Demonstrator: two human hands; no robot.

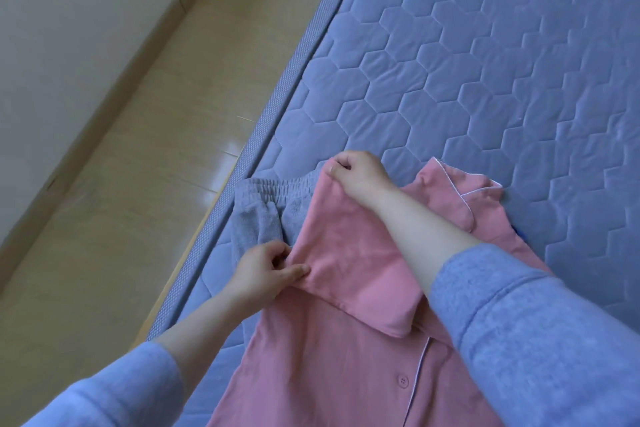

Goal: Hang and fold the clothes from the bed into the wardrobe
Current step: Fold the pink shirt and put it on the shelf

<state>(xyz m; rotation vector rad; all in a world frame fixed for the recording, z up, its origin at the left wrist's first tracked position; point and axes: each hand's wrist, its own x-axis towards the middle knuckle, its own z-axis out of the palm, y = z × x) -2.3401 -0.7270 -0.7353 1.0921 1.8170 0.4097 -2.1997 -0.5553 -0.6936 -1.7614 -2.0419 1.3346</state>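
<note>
A pink pyjama shirt is spread front-up on the quilted blue bed, close to its edge, with the collar lying away from the person and a button showing on the placket. What appears to be one sleeve is laid across the chest. Its far end is pinched by the curled fingers of the right hand, and its near edge is pinched between the thumb and fingers of the left hand. Grey trousers with an elastic waist are partly covered by the shirt's side. The cloth is judged light, soft and limp, so no shape will be kept unsupported. It is best taken at corners, hems and seams, drawn taut between two grips, and smoothed flat before each fold. The wardrobe is not seen.
</note>
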